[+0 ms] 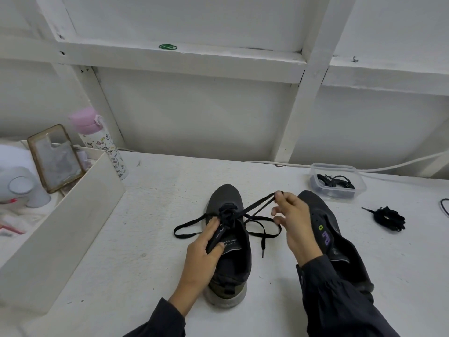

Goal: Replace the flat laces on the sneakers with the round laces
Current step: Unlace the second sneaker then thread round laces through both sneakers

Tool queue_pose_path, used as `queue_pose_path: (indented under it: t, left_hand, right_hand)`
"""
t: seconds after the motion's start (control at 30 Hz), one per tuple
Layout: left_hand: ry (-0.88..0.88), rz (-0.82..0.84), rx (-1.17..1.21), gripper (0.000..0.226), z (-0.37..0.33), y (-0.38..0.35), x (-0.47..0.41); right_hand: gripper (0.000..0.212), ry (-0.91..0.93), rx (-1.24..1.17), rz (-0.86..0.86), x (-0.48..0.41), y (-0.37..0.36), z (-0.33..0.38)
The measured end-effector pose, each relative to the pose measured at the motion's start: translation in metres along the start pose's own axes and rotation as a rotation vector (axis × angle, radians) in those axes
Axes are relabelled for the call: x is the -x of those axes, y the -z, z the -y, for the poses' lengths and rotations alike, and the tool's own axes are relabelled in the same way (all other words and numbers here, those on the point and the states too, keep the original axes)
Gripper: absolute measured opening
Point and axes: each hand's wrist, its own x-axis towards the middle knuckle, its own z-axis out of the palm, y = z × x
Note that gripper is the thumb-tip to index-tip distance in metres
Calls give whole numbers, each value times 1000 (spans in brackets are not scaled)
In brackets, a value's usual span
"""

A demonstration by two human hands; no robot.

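Long sleeves in thin, matte, near-black cloth cover both arms. The right sleeve (340, 302) is full and loose, gathered in soft folds that narrow to a snug cuff at the wrist. The left sleeve (161, 319) is plainer, its open end stopping short of the wrist. The left grip (204, 254) and right grip (295, 227) are bare.

No text reads clearly. White print on the tongue (228, 242) of the near-middle sneaker (234, 268) is too small; green and purple marks (325, 235) on the right sneaker (345, 249) are illegible.
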Motion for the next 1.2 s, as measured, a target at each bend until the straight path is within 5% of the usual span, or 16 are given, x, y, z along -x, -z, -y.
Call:
queue_pose_path:
  t: [0.17, 0.27, 0.4, 0.57, 0.83, 1.07, 1.2]
  left_hand:
    - [13, -16, 23, 58, 0, -1, 0]
    - [2, -22, 19, 60, -1, 0, 0]
    - [17, -14, 25, 58, -1, 0, 0]
    - [21, -12, 25, 55, 0, -1, 0]
    - [7, -32, 13, 59, 1, 0, -1]
    - [-20, -13, 49, 58, 0, 0, 1]
    - [-19, -5, 42, 59, 3, 0, 0]
  right_hand:
    - [33, -147, 257, 253, 6, 1, -4]
    - [19, -179, 362, 443, 20, -9, -15]
    - [17, -82, 324, 334, 15, -13, -12]
    - [19, 21, -3, -34, -2, -2, 0]
    - [17, -165, 353, 399, 21, -19, -18]
    - [15, -18, -2, -33, 2, -6, -2]
    - [20, -106, 53, 76, 4, -4, -7]
